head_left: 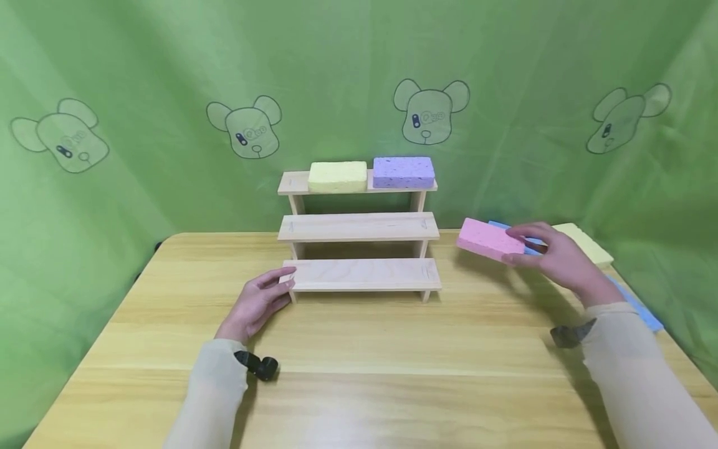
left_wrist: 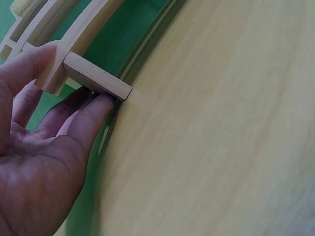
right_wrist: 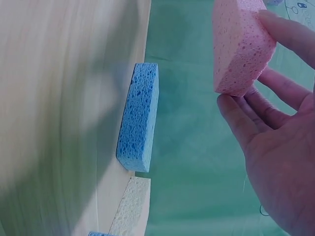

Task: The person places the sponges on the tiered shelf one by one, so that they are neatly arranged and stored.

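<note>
A three-tier wooden shelf point(head_left: 359, 226) stands at the back middle of the table. At the left end of its lowest tier, my left hand point(head_left: 260, 305) holds the board and its leg, one finger on top and the thumb at the leg point(left_wrist: 98, 78) in the left wrist view. A pink sponge point(head_left: 483, 239) is held up off the table to the right of the shelf; my right hand point(head_left: 561, 257) grips its right end between thumb and fingers. On the top tier sit a yellow sponge point(head_left: 338, 177) and a purple sponge point(head_left: 404, 173), side by side.
Behind the right hand lies a blue sponge point(right_wrist: 138, 118), partly hidden in the head view. Farther right are another yellow sponge point(head_left: 584, 244) and a second blue sponge point(head_left: 639, 305) along the table's edge. A green curtain point(head_left: 336, 62) hangs around the wooden table point(head_left: 359, 386).
</note>
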The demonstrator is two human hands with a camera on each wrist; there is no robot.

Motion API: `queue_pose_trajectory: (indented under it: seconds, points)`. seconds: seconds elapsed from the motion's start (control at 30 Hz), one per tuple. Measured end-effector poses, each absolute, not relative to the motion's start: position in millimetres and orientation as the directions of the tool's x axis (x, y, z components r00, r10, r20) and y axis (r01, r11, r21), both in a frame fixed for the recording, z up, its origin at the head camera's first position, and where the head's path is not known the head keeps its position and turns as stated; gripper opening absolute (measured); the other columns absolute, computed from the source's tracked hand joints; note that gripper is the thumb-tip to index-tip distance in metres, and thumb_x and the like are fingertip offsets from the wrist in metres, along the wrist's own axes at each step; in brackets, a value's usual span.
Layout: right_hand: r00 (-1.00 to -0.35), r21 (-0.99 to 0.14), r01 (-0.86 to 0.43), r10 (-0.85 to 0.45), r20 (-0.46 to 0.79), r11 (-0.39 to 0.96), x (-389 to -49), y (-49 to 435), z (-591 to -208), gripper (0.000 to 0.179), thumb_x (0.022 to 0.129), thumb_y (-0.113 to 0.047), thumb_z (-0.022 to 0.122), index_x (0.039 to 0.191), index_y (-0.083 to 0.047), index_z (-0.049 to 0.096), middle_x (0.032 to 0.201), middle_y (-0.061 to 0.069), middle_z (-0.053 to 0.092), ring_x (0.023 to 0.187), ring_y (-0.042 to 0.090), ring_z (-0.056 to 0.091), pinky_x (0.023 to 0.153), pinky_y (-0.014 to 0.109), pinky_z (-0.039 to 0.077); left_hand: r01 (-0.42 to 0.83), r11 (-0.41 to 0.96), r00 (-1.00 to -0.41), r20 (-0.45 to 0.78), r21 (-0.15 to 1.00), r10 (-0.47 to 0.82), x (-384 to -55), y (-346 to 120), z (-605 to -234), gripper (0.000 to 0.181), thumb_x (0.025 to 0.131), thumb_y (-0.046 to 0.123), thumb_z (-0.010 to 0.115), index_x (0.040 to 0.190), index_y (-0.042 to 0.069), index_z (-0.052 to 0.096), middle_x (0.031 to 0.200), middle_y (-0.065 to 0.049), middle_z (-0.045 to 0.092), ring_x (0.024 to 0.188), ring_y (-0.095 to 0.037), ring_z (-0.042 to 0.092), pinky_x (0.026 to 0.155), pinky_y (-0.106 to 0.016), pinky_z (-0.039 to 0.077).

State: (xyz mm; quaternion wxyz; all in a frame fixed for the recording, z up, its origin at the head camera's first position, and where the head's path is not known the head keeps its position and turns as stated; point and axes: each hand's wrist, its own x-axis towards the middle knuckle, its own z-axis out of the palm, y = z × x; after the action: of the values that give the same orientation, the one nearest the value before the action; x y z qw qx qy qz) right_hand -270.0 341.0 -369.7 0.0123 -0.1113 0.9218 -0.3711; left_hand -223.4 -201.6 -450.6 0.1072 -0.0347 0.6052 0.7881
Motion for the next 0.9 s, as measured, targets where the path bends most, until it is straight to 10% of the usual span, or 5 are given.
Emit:
queue_pose_trajectory:
  seconds: [0.1,0.9]
  points:
    - [-0.975,-0.694,-0.192,-0.215,0.055,0.694,-266.3,343.3,-369.6,0.065,0.087,-0.030,0.077,0.139,-0.001,0.051,0.141,0.018,0.041,0.126,0.039,0.042,0.087,0.005,0.039,-0.216,-0.238,-0.973,-0.189,0.947,0.131,-223.1,-201.5,-451.1,0.046,0.094,-0.001,0.062,0.138,-0.004,0.050,0.158,-0.012,0.024,0.115,-0.021,0.058,0.101,-0.036,0.048]
    - [-0.973,-0.732,-0.227,-0.190,0.135,0.643,-253.6,336.1,-348.1,0.054,0.088,-0.024,0.077,0.136,-0.010,0.057,0.136,0.001,0.043,0.126,0.030,0.042,0.086,0.001,0.038,-0.232,-0.249,-0.972,-0.211,0.940,0.108,-225.6,-200.4,-448.7,0.048,0.092,-0.002,0.064,0.138,-0.003,0.052,0.154,-0.012,0.032,0.119,-0.026,0.056,0.100,-0.037,0.049]
